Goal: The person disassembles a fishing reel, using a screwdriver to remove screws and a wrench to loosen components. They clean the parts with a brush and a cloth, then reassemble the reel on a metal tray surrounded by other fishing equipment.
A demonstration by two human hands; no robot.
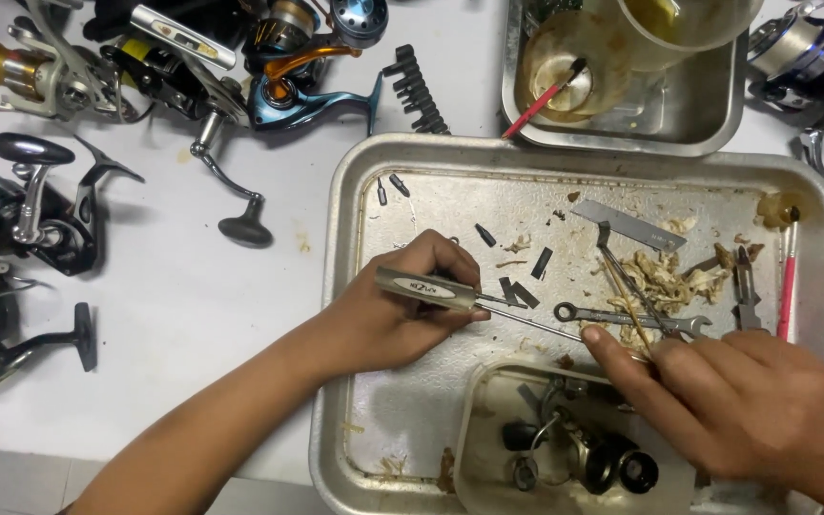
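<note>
Nearest me, directly under my right hand (746,401), sits a shallow white tub (488,420) holding dark reel parts (612,463) in murky liquid; it looks parked there so loosened pieces drop straight in.

My right hand is closed in a pinch, fingertips pressed onto the far end of a thin metal shaft (536,324), apparently steadying it. What exactly lies under the fingertips I cannot tell.

My left hand (402,305) is wrapped around the grey handle of a screwdriver (426,287), gripping it firmly, handle lying crosswise with the shaft running toward my right hand. Both hands work over the big metal tray (336,286), which keeps grease and small bits contained.

Just beyond my right fingertips lie a combination wrench (622,317), a heap of greasy shredded waste (665,277) and a flat metal strip (627,225). To the right of that, a red-handled brush (787,281) leans along the tray's edge. Small dark screwdriver bits (512,286) are scattered just past my left hand.

Farther off, beyond the tray, a smaller steel pan (708,124) holds a cloudy container (565,72) with another red brush.

Left of my left hand, across the white table (174,315), several fishing reels (269,76) wait in a cluster, and a bit holder strip (415,88) lies near them.
</note>
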